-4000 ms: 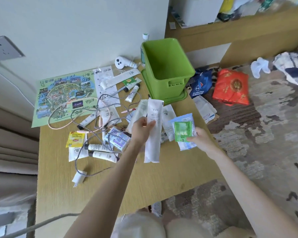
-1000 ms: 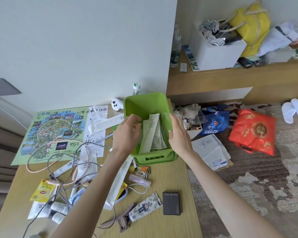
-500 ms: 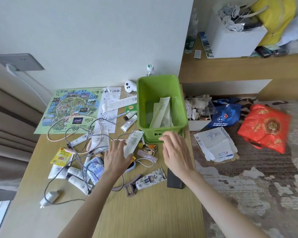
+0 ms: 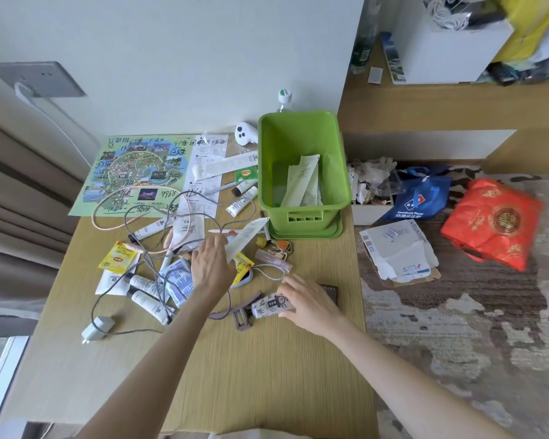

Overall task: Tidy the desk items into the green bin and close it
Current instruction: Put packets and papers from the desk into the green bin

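Observation:
The green bin point(image 4: 301, 213) stands open on its green lid point(image 4: 308, 232) at the desk's back right, with white paper packets point(image 4: 300, 185) leaning inside. My left hand point(image 4: 211, 267) holds a long white packet point(image 4: 246, 237) above the clutter in front of the bin. My right hand point(image 4: 308, 301) grips a small patterned tube point(image 4: 271, 305) lying on the desk, beside a dark flat case point(image 4: 330, 293) that it partly covers. A brown hair claw point(image 4: 241, 315) lies just left of the tube.
Tubes point(image 4: 146, 289), sachets point(image 4: 119, 256), tangled cables with a charger plug point(image 4: 97, 327), a map point(image 4: 133, 172), receipts point(image 4: 203, 175), keys point(image 4: 278, 247) and a white controller point(image 4: 246, 133) litter the wooden desk point(image 4: 235, 375). Bags point(image 4: 492, 223) and a torn envelope point(image 4: 396, 251) lie on the carpet to the right.
Both hands came back from the bin after leaving packets in it. My left hand took up a long white packet; my right moved down onto the patterned tube.

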A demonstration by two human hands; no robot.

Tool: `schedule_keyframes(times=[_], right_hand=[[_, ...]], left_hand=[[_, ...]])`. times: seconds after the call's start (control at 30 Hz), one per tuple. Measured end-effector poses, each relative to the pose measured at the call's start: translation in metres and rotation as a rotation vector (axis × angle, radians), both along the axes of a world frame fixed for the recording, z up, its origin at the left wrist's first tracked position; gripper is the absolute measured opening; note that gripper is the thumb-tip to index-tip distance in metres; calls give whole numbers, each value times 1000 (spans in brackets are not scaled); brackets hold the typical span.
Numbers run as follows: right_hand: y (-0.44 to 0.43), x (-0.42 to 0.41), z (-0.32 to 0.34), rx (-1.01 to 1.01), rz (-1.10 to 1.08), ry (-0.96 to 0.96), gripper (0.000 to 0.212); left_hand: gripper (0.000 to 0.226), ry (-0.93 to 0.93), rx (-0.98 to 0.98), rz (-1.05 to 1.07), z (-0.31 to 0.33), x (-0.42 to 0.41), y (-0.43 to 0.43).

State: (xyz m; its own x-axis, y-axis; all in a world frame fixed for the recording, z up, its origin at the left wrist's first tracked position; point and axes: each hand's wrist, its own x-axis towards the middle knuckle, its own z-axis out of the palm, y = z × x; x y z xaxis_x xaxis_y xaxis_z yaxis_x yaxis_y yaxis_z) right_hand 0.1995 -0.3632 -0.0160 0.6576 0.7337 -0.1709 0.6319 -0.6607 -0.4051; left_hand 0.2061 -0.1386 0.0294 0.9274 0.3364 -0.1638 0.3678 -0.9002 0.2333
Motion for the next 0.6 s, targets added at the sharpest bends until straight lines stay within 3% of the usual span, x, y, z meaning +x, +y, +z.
schedule_keyframes(times=[0.2, 0.4, 0.6], right_hand=[[22, -5, 3, -82, 135, -40, 49], [29, -9, 3, -135, 170, -134, 37], [26, -9, 17, -42, 102, -197, 38]], left_hand=[[41, 134, -245, 94, 11, -6, 16], [20, 150, -560, 185, 14, -38, 28], [22, 70, -461, 271, 7, -53, 17]])
